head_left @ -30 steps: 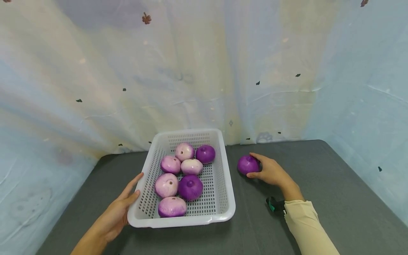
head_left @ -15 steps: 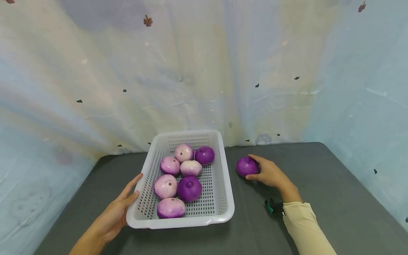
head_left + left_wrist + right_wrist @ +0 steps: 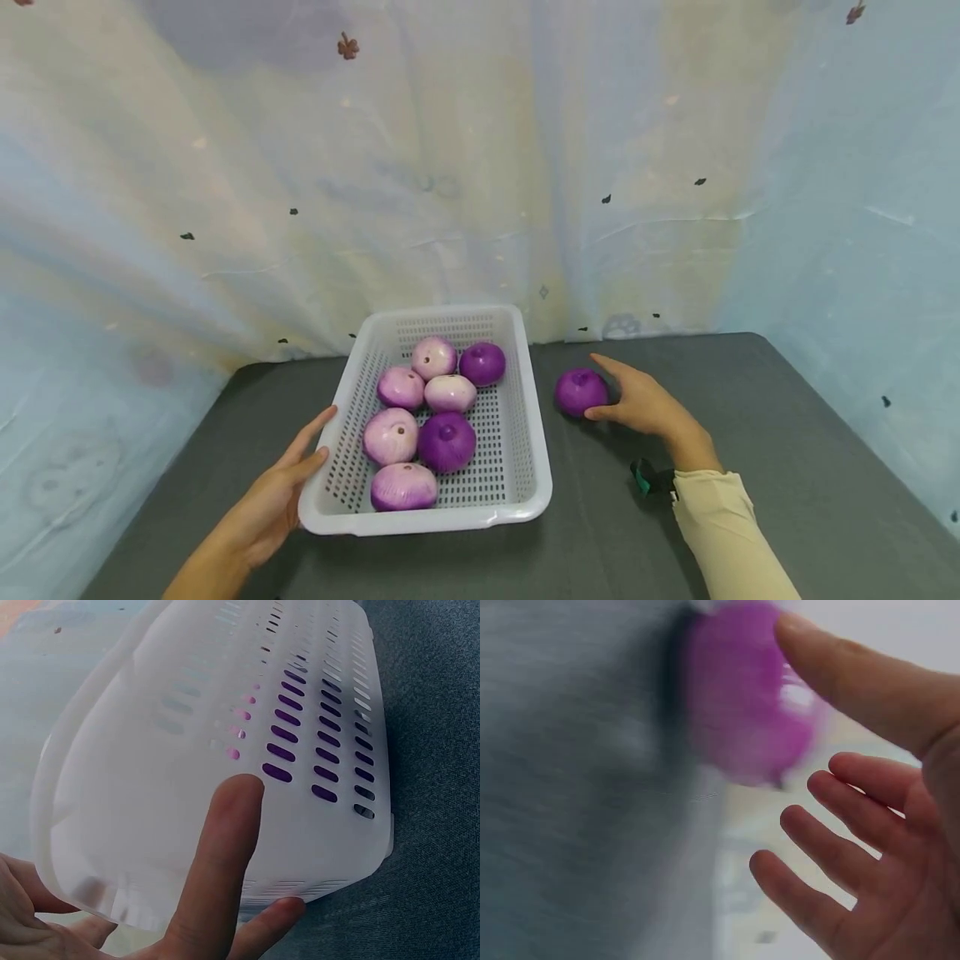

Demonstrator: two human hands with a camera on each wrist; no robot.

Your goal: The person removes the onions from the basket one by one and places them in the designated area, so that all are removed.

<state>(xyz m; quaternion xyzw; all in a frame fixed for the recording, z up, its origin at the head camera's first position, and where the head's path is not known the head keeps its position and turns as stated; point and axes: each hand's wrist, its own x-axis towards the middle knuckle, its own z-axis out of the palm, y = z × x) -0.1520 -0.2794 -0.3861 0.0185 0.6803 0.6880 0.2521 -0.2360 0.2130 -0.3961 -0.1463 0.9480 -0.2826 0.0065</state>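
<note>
A white perforated plastic basket [image 3: 532,467] holds several purple and pale onions, such as the dark onion [image 3: 447,442] and the pale onion [image 3: 391,436]. My left hand [image 3: 273,500] rests at its left side with straight fingers; in the left wrist view a finger [image 3: 225,840] lies along the outer wall. Right of the basket a dark purple onion [image 3: 581,392] sits on the table. My right hand [image 3: 645,404] is spread beside it, with the thumb [image 3: 840,667] right at its side and the other fingers apart from it in the right wrist view.
The dark grey table [image 3: 750,467] ends at a pale patterned curtain [image 3: 465,167] hanging behind and on both sides. A black strap with a green patch [image 3: 643,478] shows at my right wrist, by a cream sleeve [image 3: 723,521].
My right hand's fingers have opened away from the dark purple onion they were curled around, and the hand has shifted slightly right. The basket and left hand have stayed in place.
</note>
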